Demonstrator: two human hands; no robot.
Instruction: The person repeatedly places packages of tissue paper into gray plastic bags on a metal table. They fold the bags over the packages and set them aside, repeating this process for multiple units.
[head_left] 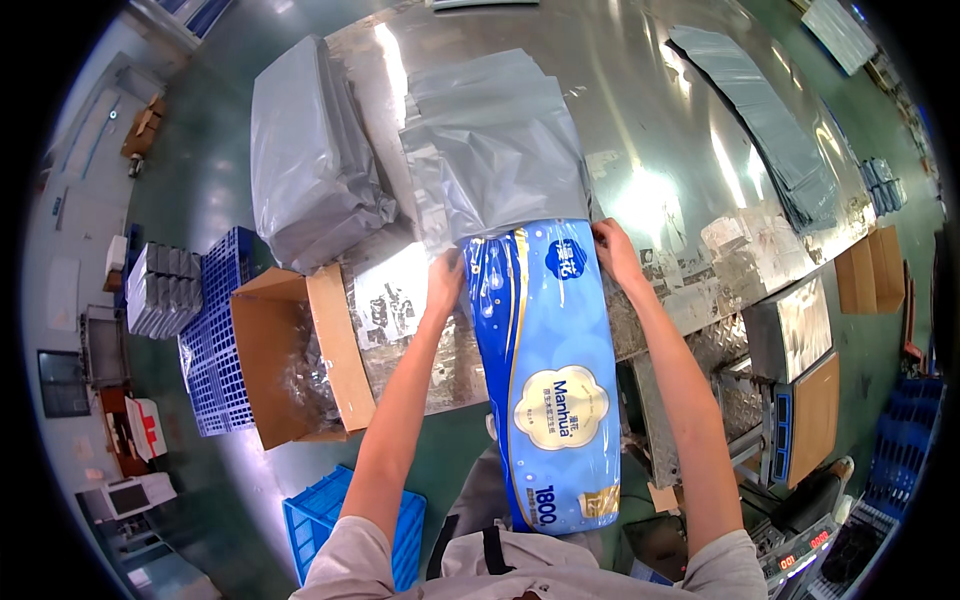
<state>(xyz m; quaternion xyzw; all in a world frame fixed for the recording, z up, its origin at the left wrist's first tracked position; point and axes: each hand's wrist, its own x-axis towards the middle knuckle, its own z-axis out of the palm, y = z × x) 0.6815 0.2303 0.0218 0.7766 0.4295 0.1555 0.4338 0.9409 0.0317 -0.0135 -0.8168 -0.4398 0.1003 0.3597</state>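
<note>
A long blue plastic-wrapped pack of tissue paper [560,330] lies lengthwise before me, its near end by my waist and its far end at the mouth of a grey plastic mailing bag [500,150]. That bag lies flat on top of others on the metal table. At the bag's left corner, beside the pack, my left hand [445,282] is closed, fingers pinching the bag's edge. My right hand [614,250] is closed at the opposite corner, its fingertips on the bag's edge against the pack. Part of the pack's far end is hidden by the grey plastic.
A tall stack of grey bags [305,150] stands at the table's left; another flat pile [765,120] lies far right. An open cardboard box [280,360] with clear plastic inside adjoins the table. A blue crate [410,530] is lower left, a scale [805,420] lower right.
</note>
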